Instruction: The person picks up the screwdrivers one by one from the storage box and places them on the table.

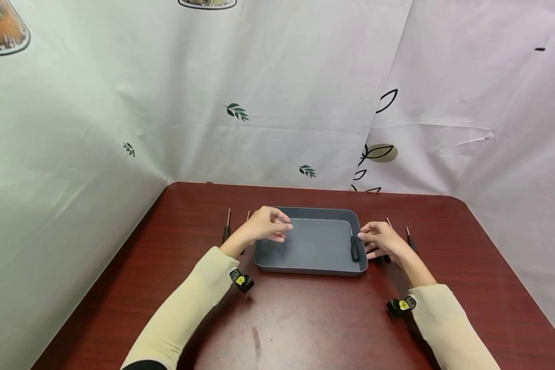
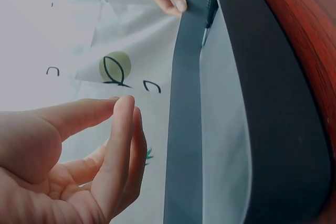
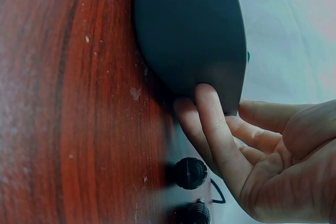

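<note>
A grey rectangular tray (image 1: 311, 271) lies on the table. Inside its right end is a small screwdriver (image 1: 354, 250) with a black handle; part of it shows in the left wrist view. Over the tray's left end hovers my left hand (image 1: 270, 225), holding nothing, with thumb and index fingertips close together and the other fingers loosely bent. My right hand (image 1: 380, 239) pinches the tray's right wall, thumb at the rim and fingers against the outside, as the right wrist view shows.
Left of the tray lie a black-handled screwdriver (image 1: 227, 228) and another screwdriver (image 1: 248, 215), partly hidden by my left arm. On the right, a screwdriver (image 1: 411, 240) lies near a second, mostly covered by my hand. A patterned white cloth (image 1: 282, 139) hangs behind the reddish-brown table (image 1: 305, 318).
</note>
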The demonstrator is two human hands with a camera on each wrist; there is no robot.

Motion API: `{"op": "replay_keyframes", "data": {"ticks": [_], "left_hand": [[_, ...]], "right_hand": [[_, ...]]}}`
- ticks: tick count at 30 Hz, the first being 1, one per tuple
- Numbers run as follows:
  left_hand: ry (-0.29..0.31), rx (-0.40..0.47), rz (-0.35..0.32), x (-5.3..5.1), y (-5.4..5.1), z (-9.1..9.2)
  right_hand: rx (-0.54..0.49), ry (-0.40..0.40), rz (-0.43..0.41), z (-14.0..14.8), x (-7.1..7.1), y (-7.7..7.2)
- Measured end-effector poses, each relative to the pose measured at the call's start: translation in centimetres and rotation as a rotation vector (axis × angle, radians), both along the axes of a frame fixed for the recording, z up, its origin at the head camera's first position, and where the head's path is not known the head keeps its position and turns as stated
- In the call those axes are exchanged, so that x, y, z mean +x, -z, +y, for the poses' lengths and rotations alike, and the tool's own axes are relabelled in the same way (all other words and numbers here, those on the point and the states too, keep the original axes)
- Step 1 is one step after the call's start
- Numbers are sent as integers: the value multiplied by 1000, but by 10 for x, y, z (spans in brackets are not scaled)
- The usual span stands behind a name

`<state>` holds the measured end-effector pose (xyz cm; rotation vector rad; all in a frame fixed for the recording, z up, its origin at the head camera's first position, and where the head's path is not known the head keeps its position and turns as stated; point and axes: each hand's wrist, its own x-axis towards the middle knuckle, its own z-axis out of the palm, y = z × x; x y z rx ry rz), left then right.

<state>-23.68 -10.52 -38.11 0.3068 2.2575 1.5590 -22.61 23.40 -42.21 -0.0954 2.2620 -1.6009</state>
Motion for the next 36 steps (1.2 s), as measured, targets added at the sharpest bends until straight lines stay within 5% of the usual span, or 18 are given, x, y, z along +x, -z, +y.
{"op": "replay_keyframes", "data": {"ticks": [18,36], "left_hand": [[53,61,-94,0,0,29],[68,186,-180,-4,15,66]], "right_hand": [[5,3,3,0,-1,0],[-3,-1,5,0,1,0]]}}
